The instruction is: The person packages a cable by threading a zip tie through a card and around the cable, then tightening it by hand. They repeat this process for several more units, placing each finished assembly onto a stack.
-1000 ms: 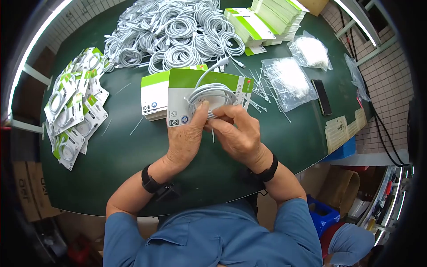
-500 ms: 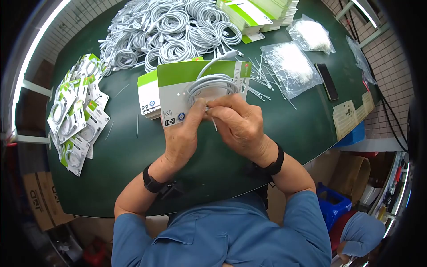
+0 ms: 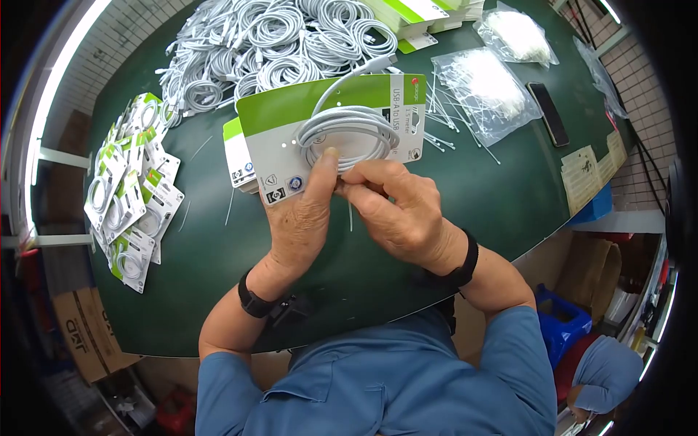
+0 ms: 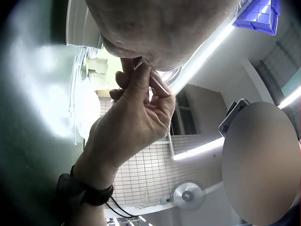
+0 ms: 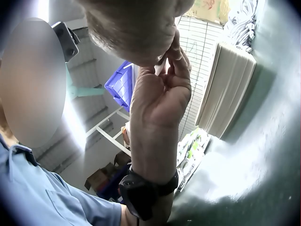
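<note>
A green-and-white cable card (image 3: pixel 273 109), printed "USB A to USB", is held up over the table by my left hand (image 3: pixel 299 225). The left thumb presses on a coiled white USB cable (image 3: pixel 352 116) lying against the card's front, and one plug end sticks up past the top edge. At the coil's lower side, my right hand (image 3: pixel 403 211) pinches a thin white cable tie (image 3: pixel 350 218) with thumb and forefinger, its tail hanging below. Both hands' fingertips meet there in the wrist views. The back of the card and the left fingers behind it are hidden.
Behind the card lies a stack of cards (image 3: pixel 237 152). A heap of coiled cables (image 3: pixel 269 36) fills the back; carded cables (image 3: pixel 131 203) pile up at left. Bags of cable ties (image 3: pixel 483 94), loose ties (image 3: pixel 440 120) and a phone (image 3: pixel 547 115) are at right.
The head view has shifted, and the card appears larger and tilted more, its left side lower. Both hands keep their hold at the bottom of the coil; the tie's tail now hangs straighter.
</note>
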`<state>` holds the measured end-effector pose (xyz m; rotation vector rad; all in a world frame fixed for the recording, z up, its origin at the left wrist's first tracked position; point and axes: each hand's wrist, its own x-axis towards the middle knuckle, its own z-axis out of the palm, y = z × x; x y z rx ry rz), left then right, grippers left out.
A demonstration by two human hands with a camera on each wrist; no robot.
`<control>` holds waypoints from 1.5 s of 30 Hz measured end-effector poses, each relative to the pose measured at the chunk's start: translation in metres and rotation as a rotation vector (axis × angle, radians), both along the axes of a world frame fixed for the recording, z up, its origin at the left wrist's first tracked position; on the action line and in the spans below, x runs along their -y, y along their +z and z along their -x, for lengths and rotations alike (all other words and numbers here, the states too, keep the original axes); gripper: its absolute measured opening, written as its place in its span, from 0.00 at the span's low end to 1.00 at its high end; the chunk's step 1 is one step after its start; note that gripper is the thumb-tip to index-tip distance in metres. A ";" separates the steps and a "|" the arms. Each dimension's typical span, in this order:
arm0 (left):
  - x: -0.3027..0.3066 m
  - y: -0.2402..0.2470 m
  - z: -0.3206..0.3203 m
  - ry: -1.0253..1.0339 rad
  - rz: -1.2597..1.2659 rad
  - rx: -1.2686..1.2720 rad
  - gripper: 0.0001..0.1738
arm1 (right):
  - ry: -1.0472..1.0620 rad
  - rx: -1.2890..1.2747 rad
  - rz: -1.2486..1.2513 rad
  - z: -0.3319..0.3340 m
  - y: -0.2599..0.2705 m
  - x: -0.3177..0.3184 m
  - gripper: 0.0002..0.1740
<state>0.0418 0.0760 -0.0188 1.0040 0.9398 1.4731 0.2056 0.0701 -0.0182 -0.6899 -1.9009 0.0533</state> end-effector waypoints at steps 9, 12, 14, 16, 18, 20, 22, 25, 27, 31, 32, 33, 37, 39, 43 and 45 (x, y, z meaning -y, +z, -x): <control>0.000 0.017 -0.006 -0.049 0.091 0.154 0.22 | 0.124 -0.053 -0.043 0.004 0.003 0.005 0.15; -0.001 0.015 -0.001 -0.130 0.169 0.182 0.22 | 0.169 -0.079 -0.054 0.005 0.000 0.006 0.16; 0.000 0.016 0.000 -0.134 0.168 0.176 0.22 | 0.194 -0.091 -0.060 0.005 -0.001 0.005 0.17; 0.001 0.018 0.001 -0.145 0.166 0.163 0.22 | 0.225 -0.100 -0.070 0.005 -0.002 0.004 0.18; 0.001 0.019 0.000 -0.137 0.173 0.166 0.22 | 0.241 -0.104 -0.075 0.005 -0.002 0.003 0.18; 0.001 0.019 -0.001 -0.119 0.188 0.169 0.22 | 0.246 -0.103 -0.077 0.004 -0.003 0.003 0.19; 0.000 0.018 -0.001 -0.117 0.185 0.168 0.22 | 0.248 -0.104 -0.078 0.004 -0.003 0.003 0.19; 0.000 0.017 -0.002 -0.115 0.177 0.168 0.22 | 0.250 -0.098 -0.069 0.003 -0.002 0.003 0.20; 0.000 0.018 -0.003 -0.114 0.159 0.162 0.22 | 0.250 -0.105 -0.067 0.004 -0.003 0.003 0.20; 0.001 0.017 -0.003 -0.119 0.138 0.139 0.21 | 0.252 -0.119 -0.058 0.004 -0.004 0.003 0.20; 0.001 0.017 -0.002 -0.121 0.132 0.130 0.21 | 0.255 -0.119 -0.054 0.003 -0.004 0.003 0.19; 0.001 0.016 -0.002 -0.121 0.132 0.132 0.21 | 0.259 -0.118 -0.049 0.003 -0.004 0.002 0.19; 0.001 0.011 -0.003 -0.120 0.149 0.137 0.21 | 0.244 -0.134 -0.049 0.002 -0.004 0.000 0.18; 0.002 0.009 -0.007 -0.062 0.079 0.126 0.21 | 0.219 -0.146 -0.024 0.001 -0.001 -0.002 0.18; 0.008 -0.002 -0.006 -0.068 0.073 0.053 0.21 | 0.118 -0.227 0.047 -0.002 0.000 -0.007 0.16; 0.010 0.000 -0.010 -0.082 0.087 0.025 0.21 | 0.028 -0.342 0.080 -0.004 -0.001 -0.010 0.14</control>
